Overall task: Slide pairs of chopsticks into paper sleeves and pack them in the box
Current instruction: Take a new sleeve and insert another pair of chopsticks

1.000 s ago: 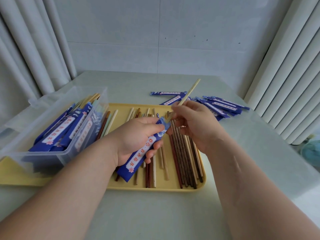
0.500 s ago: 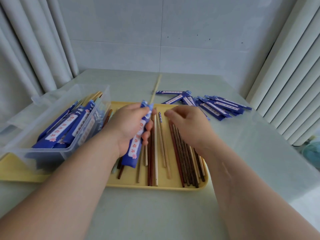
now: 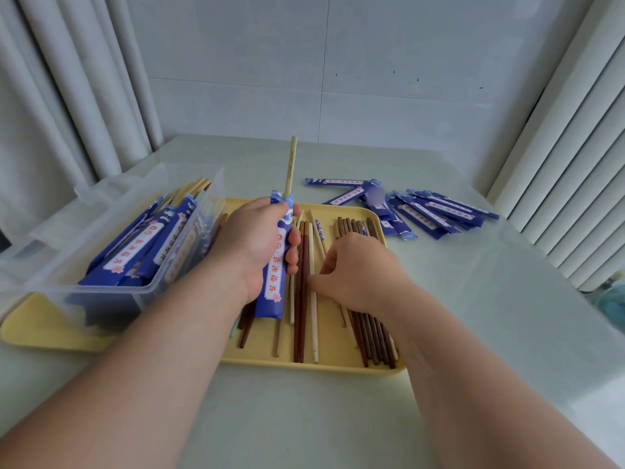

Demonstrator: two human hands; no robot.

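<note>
My left hand [image 3: 257, 242] grips a blue paper sleeve [image 3: 274, 282] held nearly upright over the yellow tray [image 3: 338, 365]. A pale chopstick [image 3: 291, 164] sticks out of the sleeve's top. My right hand [image 3: 362, 272] rests palm down on the loose chopsticks [image 3: 304, 299] in the tray, fingertips pinching a cream chopstick [image 3: 314, 326] that lies flat. Dark brown chopsticks [image 3: 375, 346] lie under and behind that hand. At the left, a clear plastic box [image 3: 101, 289] holds several filled blue sleeves.
A pile of empty blue sleeves [image 3: 419, 208] lies on the pale table [image 3: 473, 333] beyond the tray's right corner. Curtains hang at the left and right, and a white wall closes the back. The box sits on the tray's left end.
My left hand has turned the sleeve upright with one chopstick inside it. My right hand has let go of that chopstick and dropped onto the tray, taking hold of a cream one.
</note>
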